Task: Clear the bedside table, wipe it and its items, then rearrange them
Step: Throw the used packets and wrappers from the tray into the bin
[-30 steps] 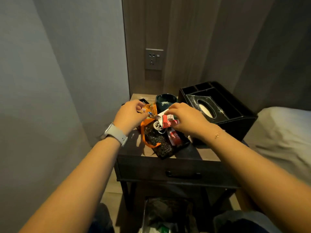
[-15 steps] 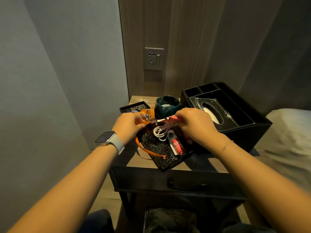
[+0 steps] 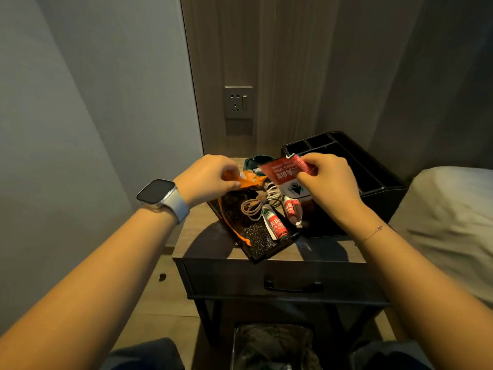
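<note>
Left hand (image 3: 206, 177): raised above the far left part of the tray (image 3: 262, 253), fingers pinched on an orange wrapper (image 3: 249, 180). Watch (image 3: 160, 194) worn on the left wrist.

Right hand (image 3: 326, 180): raised above the far right part of the tray, thumb and fingers pinched on a red packet (image 3: 286, 170) (white lettering, held clear of the tray, just right of the wrapper).

Tray: black, speckled, set at an angle on the table (image 3: 197, 236), near corner reaching the front edge. Contents:
- coiled white cable (image 3: 257, 205), in the middle;
- two small red tubes (image 3: 276, 225), right of the cable, side by side, pointed toward the near right;
- orange strip (image 3: 233, 231), curved along the left rim.

Dark box (image 3: 373, 182): on the right side of the table, touching the tray's right side; open compartments along its far edge.

Dark bowl (image 3: 257, 161): at the far side of the table, mostly hidden behind the packet and wrapper.

Socket (image 3: 238, 102): on the wood panel above the table.

Bin (image 3: 272, 345): on the floor below the table drawer, lined with a bag.

Bed (image 3: 448, 222): right of the table, pale cover.
</note>
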### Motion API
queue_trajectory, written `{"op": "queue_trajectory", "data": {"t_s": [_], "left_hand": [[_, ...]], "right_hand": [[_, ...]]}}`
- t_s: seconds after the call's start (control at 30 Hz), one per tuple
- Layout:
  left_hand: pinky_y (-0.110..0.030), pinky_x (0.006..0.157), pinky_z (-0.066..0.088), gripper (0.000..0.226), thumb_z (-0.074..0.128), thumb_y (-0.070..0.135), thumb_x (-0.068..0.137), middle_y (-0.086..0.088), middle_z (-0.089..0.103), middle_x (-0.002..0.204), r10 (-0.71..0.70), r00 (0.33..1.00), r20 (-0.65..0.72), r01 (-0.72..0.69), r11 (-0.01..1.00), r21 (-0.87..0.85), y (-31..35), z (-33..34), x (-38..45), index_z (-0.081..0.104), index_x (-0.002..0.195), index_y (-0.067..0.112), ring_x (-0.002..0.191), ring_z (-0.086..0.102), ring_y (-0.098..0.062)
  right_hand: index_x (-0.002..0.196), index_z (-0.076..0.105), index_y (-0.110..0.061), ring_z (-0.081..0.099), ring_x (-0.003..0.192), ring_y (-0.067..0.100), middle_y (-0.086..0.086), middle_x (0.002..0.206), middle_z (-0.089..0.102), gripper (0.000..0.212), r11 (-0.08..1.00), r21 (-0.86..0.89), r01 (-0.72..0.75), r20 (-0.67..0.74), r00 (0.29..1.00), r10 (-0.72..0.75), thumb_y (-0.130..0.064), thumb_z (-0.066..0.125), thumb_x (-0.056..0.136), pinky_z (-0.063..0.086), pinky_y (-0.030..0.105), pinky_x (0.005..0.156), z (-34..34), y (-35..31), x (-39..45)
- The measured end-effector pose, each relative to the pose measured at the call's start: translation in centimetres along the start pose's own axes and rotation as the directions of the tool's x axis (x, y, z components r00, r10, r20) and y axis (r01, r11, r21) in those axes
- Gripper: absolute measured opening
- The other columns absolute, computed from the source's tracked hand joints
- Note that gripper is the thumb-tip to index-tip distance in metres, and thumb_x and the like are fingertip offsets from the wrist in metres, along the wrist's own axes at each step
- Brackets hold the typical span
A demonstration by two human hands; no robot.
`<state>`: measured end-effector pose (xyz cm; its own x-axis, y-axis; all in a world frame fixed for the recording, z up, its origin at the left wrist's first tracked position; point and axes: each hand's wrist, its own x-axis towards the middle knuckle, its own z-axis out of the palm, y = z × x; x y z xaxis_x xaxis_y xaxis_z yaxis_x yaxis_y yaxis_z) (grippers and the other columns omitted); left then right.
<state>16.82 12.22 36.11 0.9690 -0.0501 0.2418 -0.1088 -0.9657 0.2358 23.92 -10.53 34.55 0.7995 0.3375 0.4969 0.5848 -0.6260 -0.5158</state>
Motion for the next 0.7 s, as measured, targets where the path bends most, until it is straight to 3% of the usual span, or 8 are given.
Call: {"op": "queue_trajectory", "data": {"t_s": [0.1,0.17,0.37,0.5,0.6,0.7], "left_hand": [[-0.023,0.069,0.043,0.016,0.062,0.032,0.091,0.003,0.061,0.093,-0.041,0.998,-0.056,0.037,0.996,-0.078,0.8,-0.9,-1.2,0.067,0.096,0.018,0.087,0.054,-0.013],[-0.020,0.063,0.038,0.015,0.062,0.032,0.091,0.004,0.060,0.090,-0.076,0.991,-0.113,0.061,0.989,-0.132,1.4,-1.4,-2.3,0.066,0.095,0.019,0.083,0.052,-0.011],[-0.018,0.065,0.040,0.009,0.065,0.034,0.089,0.015,0.061,0.087,-0.159,0.969,-0.192,0.084,0.934,-0.346,4.2,-0.6,-8.0,0.067,0.092,0.026,0.081,0.056,-0.003],[-0.016,0.069,0.044,0.005,0.067,0.034,0.088,0.013,0.063,0.086,-0.228,0.956,-0.184,0.110,0.862,-0.494,6.6,1.8,-12.5,0.068,0.088,0.029,0.080,0.057,-0.001],[-0.012,0.066,0.042,0.004,0.070,0.026,0.086,0.009,0.065,0.082,-0.275,0.937,-0.213,0.096,0.793,-0.602,8.3,4.6,-15.8,0.069,0.084,0.022,0.073,0.058,0.000],[-0.015,0.070,0.044,0.002,0.071,0.021,0.085,0.010,0.065,0.082,-0.300,0.933,-0.200,0.090,0.731,-0.677,9.7,7.9,-18.8,0.070,0.083,0.020,0.080,0.061,-0.004]], "right_hand": [[0.094,0.071,-0.020,0.065,0.081,0.015,-0.002,0.085,0.070,0.016,0.996,0.082,-0.030,-0.025,0.999,0.032,-0.014,0.060,0.085,0.057,0.044,0.070,-1.1,-0.2,-0.9],[0.100,0.070,-0.021,0.065,0.086,0.012,-0.003,0.092,0.070,0.017,0.992,0.117,-0.051,-0.031,0.998,0.055,-0.015,0.061,0.087,0.058,0.037,0.072,-1.9,-0.4,-1.7],[0.108,0.068,-0.021,0.061,0.088,0.000,-0.010,0.096,0.066,0.021,0.956,0.263,-0.129,-0.019,0.990,0.139,-0.018,0.064,0.088,0.049,0.016,0.069,-4.5,-0.9,-6.3],[0.099,0.064,-0.030,0.059,0.086,-0.005,-0.018,0.090,0.063,0.018,0.923,0.333,-0.194,0.037,0.981,0.193,-0.015,0.064,0.088,0.046,0.015,0.071,-5.5,-1.1,-11.2],[0.093,0.062,-0.037,0.064,0.086,-0.002,-0.014,0.090,0.067,0.022,0.889,0.387,-0.243,0.069,0.970,0.235,-0.016,0.065,0.087,0.048,0.016,0.072,-5.5,-0.4,-15.7],[0.090,0.064,-0.038,0.065,0.085,-0.005,-0.013,0.089,0.069,0.024,0.848,0.416,-0.329,0.109,0.944,0.312,-0.015,0.068,0.086,0.049,0.015,0.070,-4.5,0.9,-20.2]]}}
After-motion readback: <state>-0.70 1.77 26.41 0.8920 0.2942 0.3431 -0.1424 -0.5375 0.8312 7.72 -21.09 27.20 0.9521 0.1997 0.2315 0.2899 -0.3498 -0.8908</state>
